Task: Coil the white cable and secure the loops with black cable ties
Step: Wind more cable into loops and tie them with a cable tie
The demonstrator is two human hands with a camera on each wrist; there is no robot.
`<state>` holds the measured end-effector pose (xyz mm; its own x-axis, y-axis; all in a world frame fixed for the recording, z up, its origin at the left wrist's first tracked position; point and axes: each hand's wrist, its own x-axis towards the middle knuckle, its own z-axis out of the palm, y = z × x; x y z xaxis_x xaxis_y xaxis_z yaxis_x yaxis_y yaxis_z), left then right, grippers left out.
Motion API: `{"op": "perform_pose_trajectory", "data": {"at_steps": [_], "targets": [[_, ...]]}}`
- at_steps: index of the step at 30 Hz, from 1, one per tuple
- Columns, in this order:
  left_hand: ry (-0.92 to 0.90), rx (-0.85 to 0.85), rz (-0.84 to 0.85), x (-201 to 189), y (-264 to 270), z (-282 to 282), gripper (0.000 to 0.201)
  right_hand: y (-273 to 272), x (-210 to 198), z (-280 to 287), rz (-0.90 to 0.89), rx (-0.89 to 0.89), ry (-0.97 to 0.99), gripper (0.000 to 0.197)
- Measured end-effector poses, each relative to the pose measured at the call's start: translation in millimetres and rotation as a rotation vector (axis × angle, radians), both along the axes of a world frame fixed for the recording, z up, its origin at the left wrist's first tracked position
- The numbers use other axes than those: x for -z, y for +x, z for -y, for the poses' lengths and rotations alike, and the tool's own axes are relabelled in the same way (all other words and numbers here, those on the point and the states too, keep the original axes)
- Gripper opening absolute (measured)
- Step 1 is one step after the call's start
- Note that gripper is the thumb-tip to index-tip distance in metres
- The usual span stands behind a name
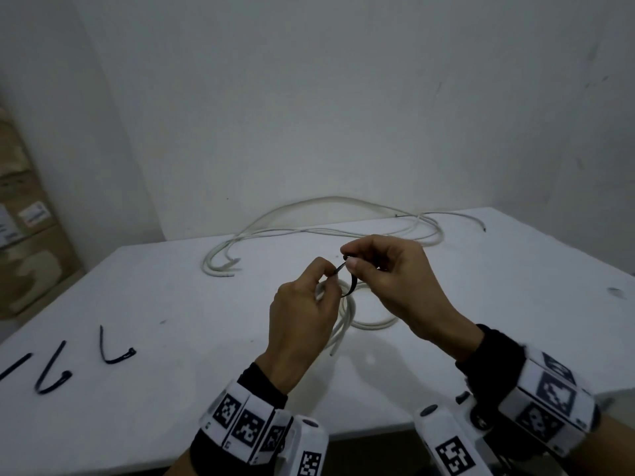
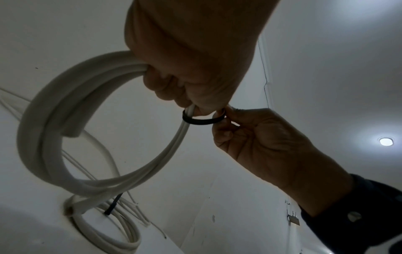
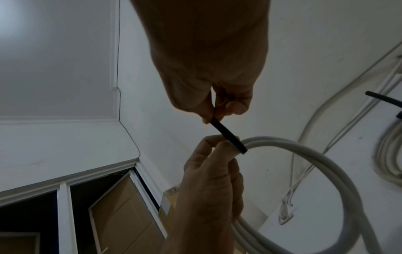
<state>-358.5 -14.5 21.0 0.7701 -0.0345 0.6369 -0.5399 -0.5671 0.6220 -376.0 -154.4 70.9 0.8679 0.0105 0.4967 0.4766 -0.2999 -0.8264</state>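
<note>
White table in a plain white room

A white table [image 1: 171, 338] with a few dark scuff marks stands against a bare white wall [image 1: 309, 97] on its far side. At the far left, beside the table, brown cardboard boxes [image 1: 24, 235] are stacked, with white labels on their fronts. Seen from below in the left wrist view, a round ceiling lamp [image 2: 386, 141] glows; the right wrist view shows a brown door [image 3: 124, 214] in a white frame.
</note>
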Motion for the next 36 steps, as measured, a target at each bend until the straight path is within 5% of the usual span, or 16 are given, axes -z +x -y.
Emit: {"op": "perform_pose_trajectory", "data": {"at_steps": [36], "targets": [[0.098, -0.046, 0.049, -6.3, -7.3, 19.0, 0.007, -6.2, 4.3, 22.2, -0.084, -0.033, 0.108, 0.014]]}}
